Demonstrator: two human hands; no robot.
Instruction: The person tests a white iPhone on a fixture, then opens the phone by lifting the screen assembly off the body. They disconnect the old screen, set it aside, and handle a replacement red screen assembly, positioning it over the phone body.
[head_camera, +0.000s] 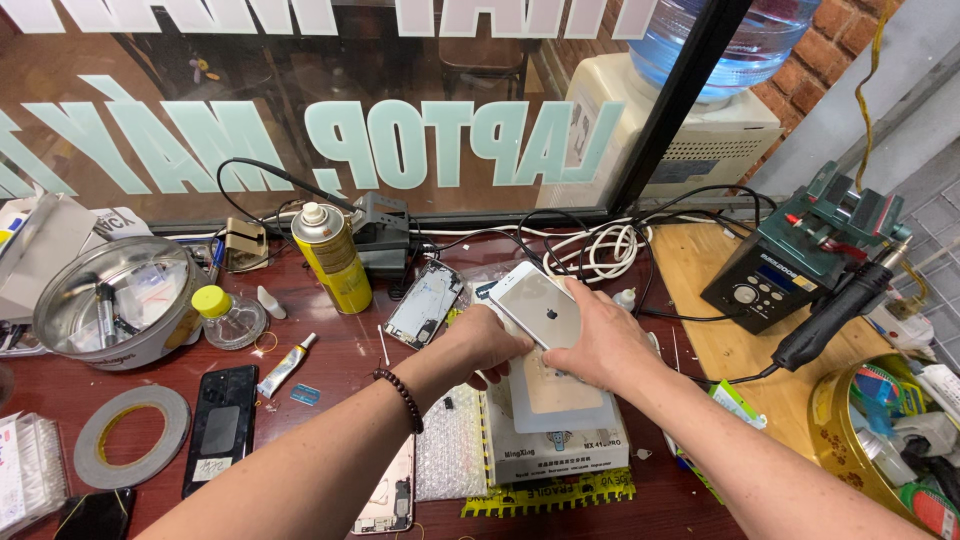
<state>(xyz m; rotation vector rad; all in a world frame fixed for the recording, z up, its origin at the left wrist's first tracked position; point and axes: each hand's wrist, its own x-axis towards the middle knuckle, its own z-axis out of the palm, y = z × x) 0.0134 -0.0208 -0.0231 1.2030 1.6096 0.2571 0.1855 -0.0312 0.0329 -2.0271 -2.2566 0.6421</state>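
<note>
Cluttered workbench (340, 350), phone (535, 305) between both hands' fingers (575, 295)

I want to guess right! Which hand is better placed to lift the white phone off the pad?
Probably the right hand. Its fingers wrap the white phone along its edge and top, a fuller grip. The left hand only supports the phone's lower left side, above the flat pad.

Bare dark-red desk (330, 375) lay open left of the forearms; the tall yellow spray can (332, 258) and the opened phone chassis (425, 303) hemmed its far side; tangled white cables (600, 250) blocked the back; the black hot-air station (775, 280) crowded the right.
</note>
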